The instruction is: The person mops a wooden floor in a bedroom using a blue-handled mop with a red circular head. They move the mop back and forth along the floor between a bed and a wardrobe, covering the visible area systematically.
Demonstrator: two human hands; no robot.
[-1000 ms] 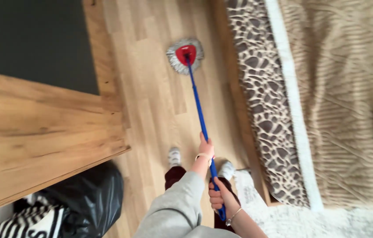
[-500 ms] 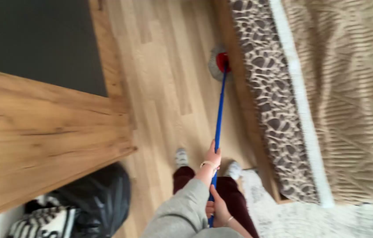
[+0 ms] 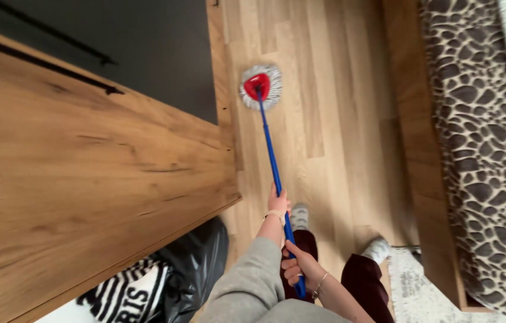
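Both my hands grip a mop with a blue handle (image 3: 271, 155). My left hand (image 3: 278, 202), at the end of a grey sleeve, holds the handle higher up. My right hand (image 3: 298, 267), wearing a thin bracelet, clasps the handle's near end. The mop head (image 3: 260, 87), red plastic with a grey fringe, rests on the light wooden floor (image 3: 330, 107), close beside the edge of the wooden cabinet (image 3: 85, 179). My feet in pale socks (image 3: 301, 215) stand on the floor below the hands.
The cabinet's wooden top fills the left, with a dark panel (image 3: 145, 48) behind it. A black bag (image 3: 196, 263) and striped black-and-white cloth (image 3: 127, 296) lie under its corner. A bed with a leopard-print cover (image 3: 480, 149) and wooden frame (image 3: 420, 149) lines the right. A pale rug (image 3: 408, 293) lies at bottom right.
The mop head has swept left across the floor, from against the bed frame to beside the cabinet. The view has shifted left, and my right foot has stepped out to the right.
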